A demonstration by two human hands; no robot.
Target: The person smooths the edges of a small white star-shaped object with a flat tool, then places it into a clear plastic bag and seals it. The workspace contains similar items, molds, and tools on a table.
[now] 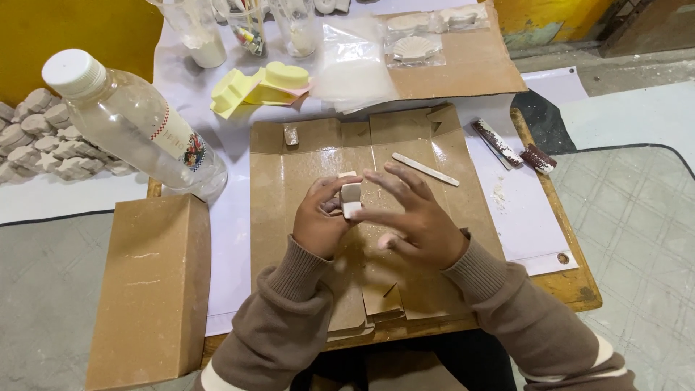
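Clear plastic bottle lies far left on surface. My left hand grips small pale block over flattened cardboard; my right hand open, fingertips touching block. Flat stick beyond

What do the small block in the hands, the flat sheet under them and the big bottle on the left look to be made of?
Small block: looks like cast plaster or similar, matt off-white, chalky. Flat sheet: brown cardboard, matt, with fold creases and flaps. Bottle: clear plastic, glossy and see-through, with a ribbed white cap. Left hand grips the block; right hand touches it.
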